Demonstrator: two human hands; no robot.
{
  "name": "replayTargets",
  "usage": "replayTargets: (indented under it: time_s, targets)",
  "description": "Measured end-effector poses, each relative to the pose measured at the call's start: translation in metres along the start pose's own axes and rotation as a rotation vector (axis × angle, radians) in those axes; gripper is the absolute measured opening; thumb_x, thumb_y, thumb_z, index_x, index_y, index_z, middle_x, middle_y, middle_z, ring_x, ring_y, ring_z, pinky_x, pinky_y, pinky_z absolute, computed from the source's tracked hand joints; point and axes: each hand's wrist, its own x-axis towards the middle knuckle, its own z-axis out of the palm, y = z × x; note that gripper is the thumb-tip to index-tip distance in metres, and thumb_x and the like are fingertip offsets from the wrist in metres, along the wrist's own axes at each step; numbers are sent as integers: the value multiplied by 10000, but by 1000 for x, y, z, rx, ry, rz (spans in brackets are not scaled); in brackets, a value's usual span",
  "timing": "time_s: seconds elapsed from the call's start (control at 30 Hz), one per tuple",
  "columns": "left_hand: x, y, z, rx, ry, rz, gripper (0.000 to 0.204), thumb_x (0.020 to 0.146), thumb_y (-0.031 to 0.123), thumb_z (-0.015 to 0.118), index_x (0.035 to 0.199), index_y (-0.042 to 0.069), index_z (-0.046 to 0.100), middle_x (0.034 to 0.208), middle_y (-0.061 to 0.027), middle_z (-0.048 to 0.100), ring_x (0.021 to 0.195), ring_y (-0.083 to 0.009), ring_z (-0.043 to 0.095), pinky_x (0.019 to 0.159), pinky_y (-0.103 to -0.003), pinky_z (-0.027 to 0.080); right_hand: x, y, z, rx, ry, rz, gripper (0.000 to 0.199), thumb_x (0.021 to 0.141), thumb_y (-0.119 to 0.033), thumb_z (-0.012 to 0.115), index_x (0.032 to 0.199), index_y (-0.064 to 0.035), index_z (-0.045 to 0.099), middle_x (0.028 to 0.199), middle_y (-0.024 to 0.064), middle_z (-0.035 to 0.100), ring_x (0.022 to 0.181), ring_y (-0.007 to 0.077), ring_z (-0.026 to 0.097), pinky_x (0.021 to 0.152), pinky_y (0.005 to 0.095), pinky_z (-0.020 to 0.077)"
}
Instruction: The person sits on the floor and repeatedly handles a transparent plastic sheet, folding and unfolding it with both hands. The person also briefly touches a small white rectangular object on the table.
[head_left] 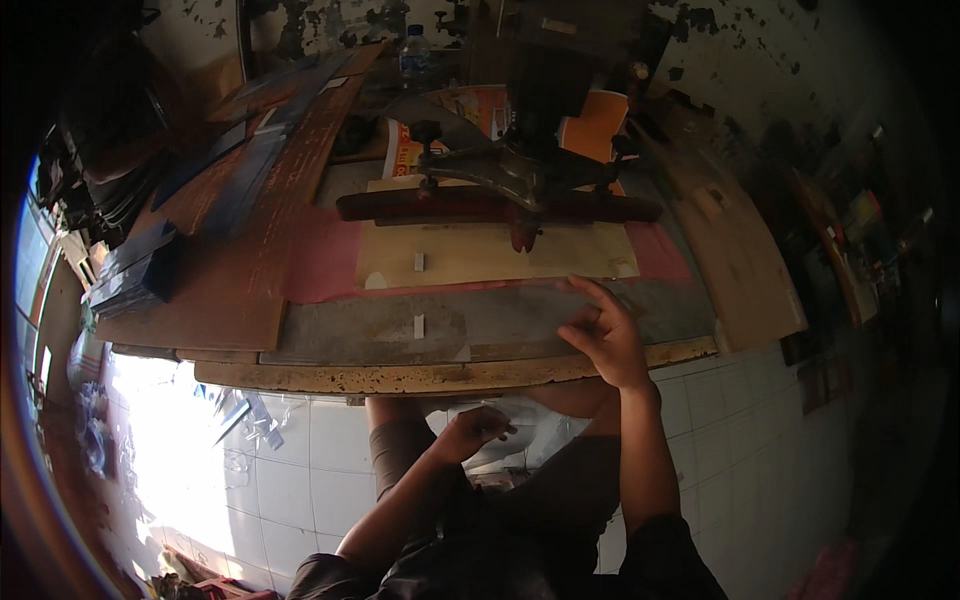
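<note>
Clear sheet (600, 305): thin, transparent, flat on the table (400, 375) near its front edge.
Right hand (605, 335): fingers spread, resting on the sheet.
Left hand (470, 432): below the table edge, loosely curled; contents unclear.
Behind: tan board (480, 255), dark red bar (450, 205), cutting machine (530, 165).
Left side: long brown planks (240, 250).

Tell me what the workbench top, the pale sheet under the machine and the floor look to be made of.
Workbench top: seemingly worn wood, edge chipped and stained. Pale tan rectangular sheet: likely thin plywood or cardboard, matte, flat. Floor: glazed white square tiles, grout lines and sun glare. The right hand rests on the bench.
</note>
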Motion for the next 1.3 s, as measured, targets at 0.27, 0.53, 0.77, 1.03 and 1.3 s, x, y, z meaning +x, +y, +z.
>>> replayTargets:
  time_s: [0.27,0.53,0.77,1.03,1.3]
  targets:
    - [11,-44,-9,-128,-13,-144,260,1033,73,698,1242,-80,679,1175,-166,770,1128,-254,731,1019,-402,574,-2,2,2,55,-46,61,612,962,56,736,1527,-37,522,1403,107,659,993,84,701,890,249,574]
    - [8,-36,-10,-26,-15,-139,255,1032,87,706,1254,-37,696,1184,-141,780,1155,-230,731,1026,-397,579,4,4,1,88,-2,121,436,983,18,736,1394,-13,594,1238,88,691,998,116,727,899,271,576]
    - [-18,77,28,692,39,217,153,932,108,801,1048,13,767,1036,-121,786,925,-305,761,875,-386,602,5,4,9,8,62,86,303,992,-23,747,1280,-10,656,1045,50,730,988,122,729,887,281,574]
    - [-38,189,28,508,148,346,164,880,52,823,1043,49,800,1027,-98,812,935,-230,767,857,-366,595,-2,13,2,-23,135,61,212,995,-46,758,1197,-21,697,1042,26,733,971,74,695,881,247,560]
    - [-25,214,3,421,154,32,138,936,139,825,1021,31,814,987,-60,825,948,-183,777,855,-313,584,-2,14,1,140,201,6,259,1015,-17,721,1265,-13,652,1064,39,728,977,77,685,870,253,557]
